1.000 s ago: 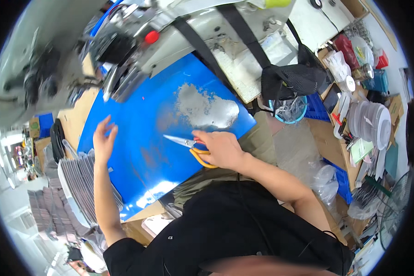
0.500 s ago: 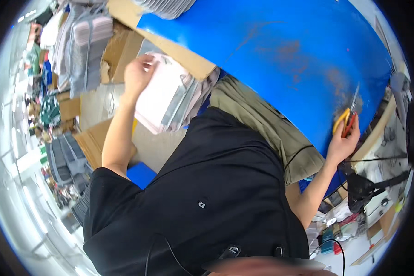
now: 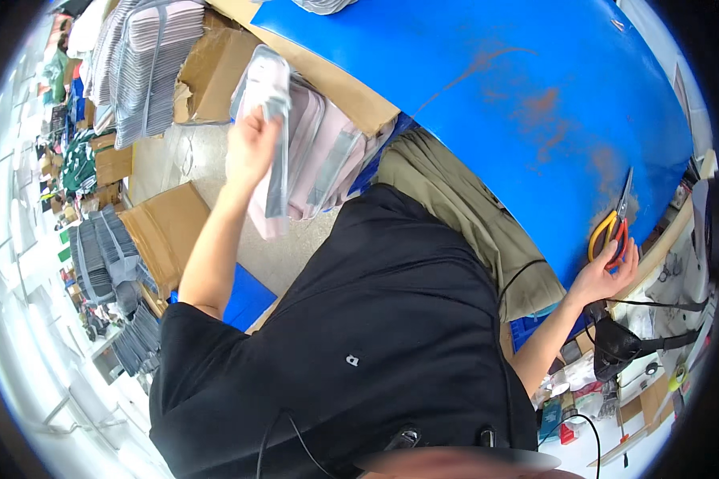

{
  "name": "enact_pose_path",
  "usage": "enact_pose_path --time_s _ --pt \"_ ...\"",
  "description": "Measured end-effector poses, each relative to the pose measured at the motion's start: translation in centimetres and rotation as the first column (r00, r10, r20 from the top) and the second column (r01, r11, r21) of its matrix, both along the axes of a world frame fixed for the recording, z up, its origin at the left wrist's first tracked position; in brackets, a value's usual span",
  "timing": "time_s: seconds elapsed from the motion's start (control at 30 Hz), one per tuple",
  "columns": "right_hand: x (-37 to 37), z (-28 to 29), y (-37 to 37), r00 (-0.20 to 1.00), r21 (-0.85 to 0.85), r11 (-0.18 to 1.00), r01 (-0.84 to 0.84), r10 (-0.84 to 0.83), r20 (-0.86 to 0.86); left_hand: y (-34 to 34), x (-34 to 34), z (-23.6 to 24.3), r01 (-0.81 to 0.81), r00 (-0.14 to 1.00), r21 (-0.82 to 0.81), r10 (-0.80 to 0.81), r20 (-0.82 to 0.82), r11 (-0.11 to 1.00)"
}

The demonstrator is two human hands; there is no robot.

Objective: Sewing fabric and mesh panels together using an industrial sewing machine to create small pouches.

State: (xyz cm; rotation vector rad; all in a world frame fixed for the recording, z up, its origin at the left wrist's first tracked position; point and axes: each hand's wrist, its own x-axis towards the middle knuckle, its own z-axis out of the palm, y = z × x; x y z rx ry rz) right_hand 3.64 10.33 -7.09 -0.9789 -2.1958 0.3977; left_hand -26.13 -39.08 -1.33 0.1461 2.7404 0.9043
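Observation:
My left hand (image 3: 252,152) is closed on a pale pink panel with grey edging (image 3: 265,76), which is tilted and blurred by motion. Beside it, below the table's near edge, stands a stack of similar pink and grey panels (image 3: 327,152). Out to the right, my right hand (image 3: 605,275) has its fingers round the red and yellow handles of a pair of scissors (image 3: 615,227). Their blades point away from me, over the blue tabletop (image 3: 471,112).
Olive cloth (image 3: 447,199) lies along the table's near edge. Cardboard boxes (image 3: 164,231) and strapped stacks of panels (image 3: 156,64) stand at the left. A black strapped object (image 3: 615,343) hangs near my right forearm. Reddish-brown marks streak the tabletop.
My left hand has drawn the panel up from the stack and tilted it. The scissors stay in my right hand, and the view has shifted slightly.

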Motion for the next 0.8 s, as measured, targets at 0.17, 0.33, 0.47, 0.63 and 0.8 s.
enact_pose_path --time_s 0.17,0.33,0.47,0.63,0.8 --pt "-5.6 4.2 -6.7 0.939 -0.368 0.865 -0.34 0.288 -0.188 13.7 -4.7 1.2 -0.014 0.972 0.751 -0.167 0.165 0.66" --pt "-13.0 5.1 -8.4 0.842 -0.092 0.848 -0.522 0.53 0.102 30.8 -2.5 -3.4 -0.185 0.85 0.884 -0.381 0.363 0.429" --pt "-14.6 2.7 -4.6 0.893 -0.04 0.931 -0.362 0.359 0.271 33.0 -0.2 -2.5 -0.251 0.713 0.845 -0.5 0.492 0.473" --pt "-12.9 0.9 -1.6 0.917 -0.028 0.952 -0.304 0.3 0.263 27.8 -8.2 5.9 0.78 0.443 0.041 -0.506 -0.74 0.624" --pt "-12.7 1.3 0.1 0.884 -0.151 0.936 -0.319 0.351 0.308 21.9 -23.7 14.8 0.105 0.31 -0.495 -0.501 -0.808 0.863"
